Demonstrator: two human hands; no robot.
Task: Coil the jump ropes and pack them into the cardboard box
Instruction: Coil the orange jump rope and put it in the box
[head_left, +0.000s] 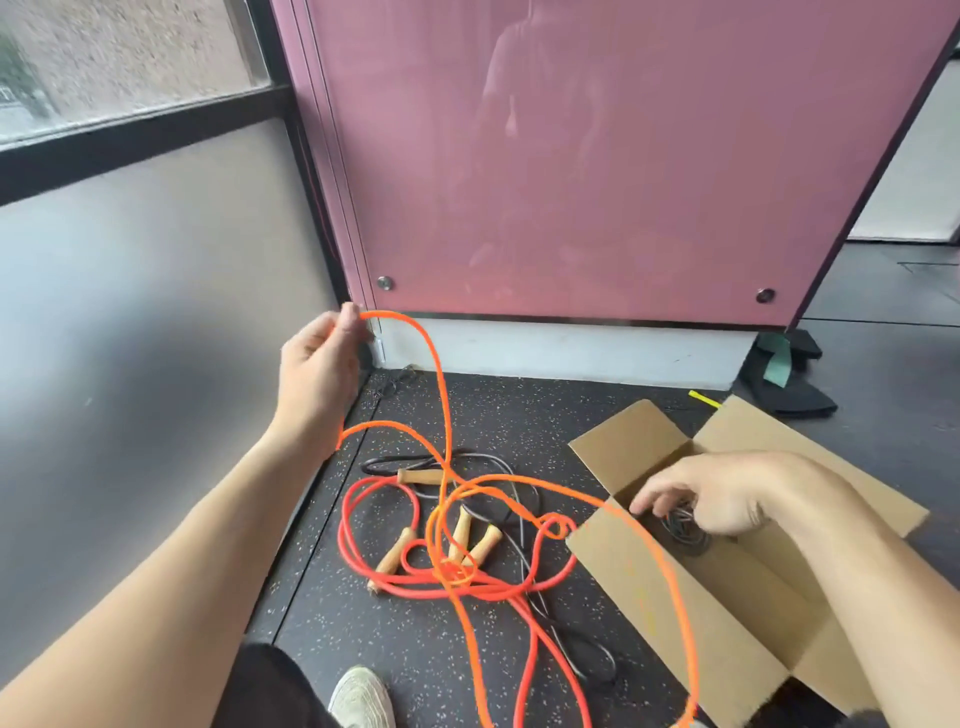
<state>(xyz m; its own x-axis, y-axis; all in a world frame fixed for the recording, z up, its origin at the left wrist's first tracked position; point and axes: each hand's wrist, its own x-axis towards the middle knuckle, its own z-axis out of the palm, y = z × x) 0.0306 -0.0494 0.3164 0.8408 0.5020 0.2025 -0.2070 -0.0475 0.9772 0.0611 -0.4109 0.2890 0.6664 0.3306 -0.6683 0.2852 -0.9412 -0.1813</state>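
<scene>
My left hand (319, 358) is raised above the floor and pinches a bright orange jump rope (441, 395), which loops down to the pile and across the box front. My right hand (727, 496) reaches into the open cardboard box (727, 613) and touches a coiled black rope (685, 530) lying inside; whether it grips the coil I cannot tell. On the speckled floor lies a tangle of a red rope (353, 540), a black rope (524, 540) and several wooden handles (467, 538).
A pink glass panel (597, 156) stands right behind the pile, with a white plinth below. Black pads and a green band (779, 364) lie at the back right. My shoe (361, 699) is at the bottom edge.
</scene>
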